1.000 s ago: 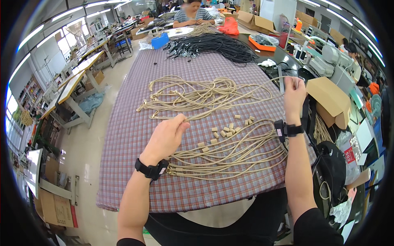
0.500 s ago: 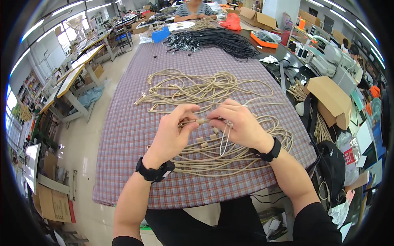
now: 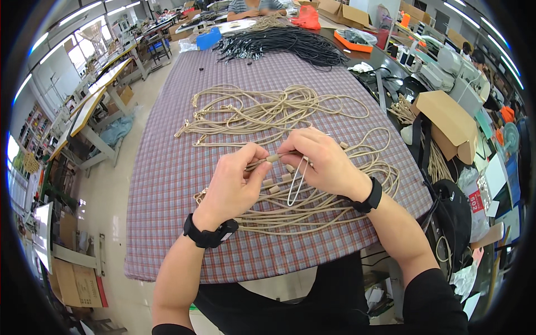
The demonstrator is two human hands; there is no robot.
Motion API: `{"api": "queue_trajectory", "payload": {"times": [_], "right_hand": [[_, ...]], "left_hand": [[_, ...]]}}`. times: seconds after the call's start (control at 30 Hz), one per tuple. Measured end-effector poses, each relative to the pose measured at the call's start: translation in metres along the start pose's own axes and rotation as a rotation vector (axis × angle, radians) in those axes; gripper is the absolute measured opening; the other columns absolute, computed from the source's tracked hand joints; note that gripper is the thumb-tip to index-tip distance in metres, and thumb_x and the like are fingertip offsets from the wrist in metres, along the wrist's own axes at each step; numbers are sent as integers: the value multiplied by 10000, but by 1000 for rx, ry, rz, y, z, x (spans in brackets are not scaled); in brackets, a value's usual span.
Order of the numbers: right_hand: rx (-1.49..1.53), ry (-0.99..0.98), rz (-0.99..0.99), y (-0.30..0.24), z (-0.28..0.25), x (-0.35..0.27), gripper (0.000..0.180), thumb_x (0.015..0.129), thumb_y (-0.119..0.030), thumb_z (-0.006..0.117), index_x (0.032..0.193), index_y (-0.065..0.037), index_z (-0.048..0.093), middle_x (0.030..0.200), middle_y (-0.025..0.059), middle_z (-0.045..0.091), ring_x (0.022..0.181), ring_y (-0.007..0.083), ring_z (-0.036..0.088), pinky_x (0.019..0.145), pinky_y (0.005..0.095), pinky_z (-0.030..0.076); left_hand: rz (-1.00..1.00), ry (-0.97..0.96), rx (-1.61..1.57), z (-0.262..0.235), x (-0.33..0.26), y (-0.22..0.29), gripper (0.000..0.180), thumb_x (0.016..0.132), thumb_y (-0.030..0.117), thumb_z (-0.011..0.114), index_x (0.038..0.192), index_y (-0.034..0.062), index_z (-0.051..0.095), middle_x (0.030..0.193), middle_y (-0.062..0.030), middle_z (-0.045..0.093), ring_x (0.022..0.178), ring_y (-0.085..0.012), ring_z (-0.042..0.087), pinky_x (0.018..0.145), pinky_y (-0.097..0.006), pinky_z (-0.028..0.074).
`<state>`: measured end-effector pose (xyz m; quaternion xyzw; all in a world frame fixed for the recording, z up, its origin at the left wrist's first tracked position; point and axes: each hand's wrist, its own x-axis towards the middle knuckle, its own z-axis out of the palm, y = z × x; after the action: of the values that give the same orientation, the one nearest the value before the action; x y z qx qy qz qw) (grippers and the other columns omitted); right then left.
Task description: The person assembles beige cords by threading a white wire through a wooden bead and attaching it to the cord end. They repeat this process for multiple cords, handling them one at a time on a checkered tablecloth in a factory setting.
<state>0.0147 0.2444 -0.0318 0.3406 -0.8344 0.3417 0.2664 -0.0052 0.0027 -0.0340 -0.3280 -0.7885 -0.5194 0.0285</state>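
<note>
My left hand [image 3: 231,177] is closed, pinching beige cord [image 3: 255,164] beside a small tan cylindrical bead [image 3: 272,158]. The bead sits on the cord between my two hands. My right hand [image 3: 326,162] is also closed; its thumb and index finger grip the cord just right of the bead. A thin pale wire loop [image 3: 297,183] hangs down from the right fingers, its upper end hidden by them. Several loose tan beads [image 3: 268,182] lie below my hands on a bundle of beige cords [image 3: 296,220], which runs under both wrists.
A second bundle of beige cords with metal clasps [image 3: 268,111] lies farther up the checked tablecloth [image 3: 162,223]. Black cords [image 3: 285,46] are heaped at the far end, where another person [image 3: 251,8] sits. An open cardboard box [image 3: 446,123] and a black bag [image 3: 449,215] stand at the right.
The right fingers have drawn slightly away from the bead, showing more cord between. The wire loop has shifted left, and the cord beyond my right hand now curves in a wider loop.
</note>
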Motion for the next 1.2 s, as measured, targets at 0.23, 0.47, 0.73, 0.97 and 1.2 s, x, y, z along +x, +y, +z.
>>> {"api": "queue_trajectory", "payload": {"times": [0.23,0.47,0.73,0.97,1.2], "right_hand": [[-29,-18,-18,0,-1,-1,164,941,-88,822,1065,-57,719,959,99,726,926,344,702,820,442,558],[-29,39,-68,-4,1,1,214,909,-113,848,1097,-83,752,988,84,744,904,331,718,806,443,576],[-74,92,-185,1,0,1,211,873,-132,875,1044,-93,759,912,55,688,838,301,702,721,421,563],[-24,94,-112,0,4,0,215,871,-102,876,1026,-59,733,921,81,672,834,325,695,707,437,550],[-24,108,-118,-4,6,2,234,875,-91,873,1032,-43,706,931,93,666,849,341,696,712,449,557]], "left_hand": [[-43,-48,2,-2,1,-2,110,1076,41,722,1151,-34,750,882,-22,757,811,-48,626,698,-236,529],[-63,17,-233,5,0,-11,174,1079,112,746,1095,-56,791,810,9,740,697,-29,522,598,-269,420],[-153,-42,-295,2,3,-9,186,1100,132,719,1094,-34,803,868,20,760,753,-11,563,655,-243,450],[-63,-9,-220,3,2,-12,136,1091,92,706,1045,-20,768,832,27,729,718,-28,542,616,-258,411],[86,93,99,4,-3,4,87,1060,21,718,1085,-36,779,777,-9,700,663,-36,527,579,-259,403]]}}
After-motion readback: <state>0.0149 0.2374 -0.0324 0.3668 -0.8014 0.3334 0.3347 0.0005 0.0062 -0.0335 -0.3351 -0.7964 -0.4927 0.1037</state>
